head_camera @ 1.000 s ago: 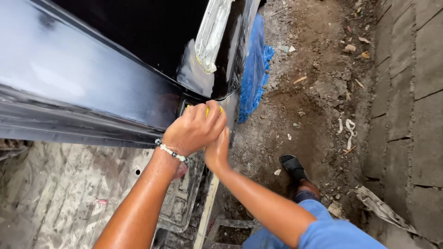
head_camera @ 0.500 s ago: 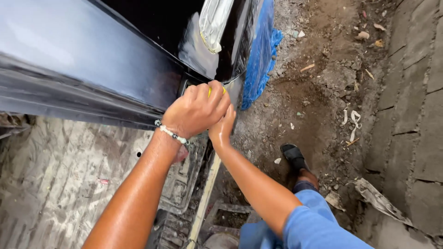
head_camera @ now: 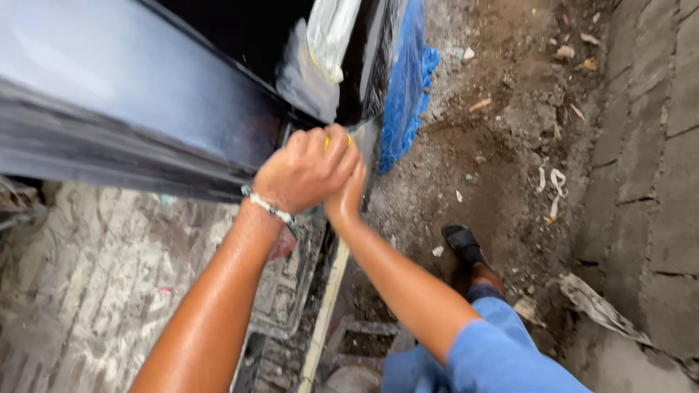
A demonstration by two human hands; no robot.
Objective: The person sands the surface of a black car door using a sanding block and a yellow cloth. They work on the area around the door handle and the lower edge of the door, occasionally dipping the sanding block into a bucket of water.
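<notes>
Two hands meet at the edge of a dark metal panel: the left hand, a beaded bracelet at its wrist, is fisted over a small yellow object, largely hidden. The right hand presses beneath it, its grip unclear. Blue plastic sheeting hangs just beside them.

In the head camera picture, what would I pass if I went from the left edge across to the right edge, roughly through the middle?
Glossy black panel → left hand with a bead bracelet → right hand → blue plastic sheet → black sandal on the dirt ground → grey block wall.
</notes>
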